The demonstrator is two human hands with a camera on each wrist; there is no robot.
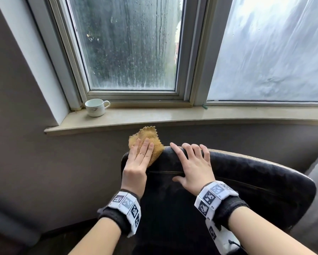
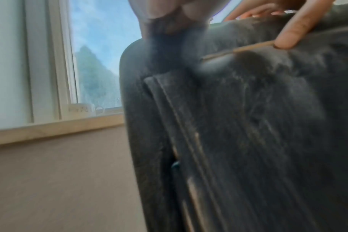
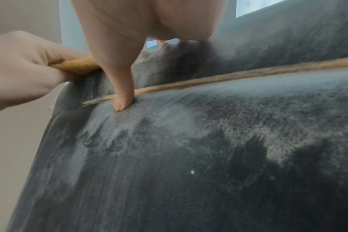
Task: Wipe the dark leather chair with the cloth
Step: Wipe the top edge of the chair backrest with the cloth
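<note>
The dark leather chair point(image 1: 246, 181) point(image 2: 248, 125) point(image 3: 209, 157) stands below me with its back toward the window, and its surface shows pale dusty smears. A yellow woven cloth point(image 1: 151, 140) point(image 3: 77, 66) lies over the top left corner of the backrest. My left hand point(image 1: 138, 160) point(image 3: 20, 67) lies on it with fingers straight on top; in the right wrist view the thumb sits under the cloth's edge, pinching it. My right hand point(image 1: 193, 166) point(image 3: 145, 18) rests flat on the backrest beside it, fingers spread over the top edge, thumb on the tan seam point(image 3: 228, 75).
A white cup point(image 1: 96, 107) point(image 2: 83, 109) stands on the beige window sill point(image 1: 172, 115) behind the chair at the left. The window point(image 1: 132, 43) is wet and streaked. Grey fabric point(image 1: 316, 190) hangs at the chair's right, and a grey wall point(image 1: 44, 172) lies behind and to the left.
</note>
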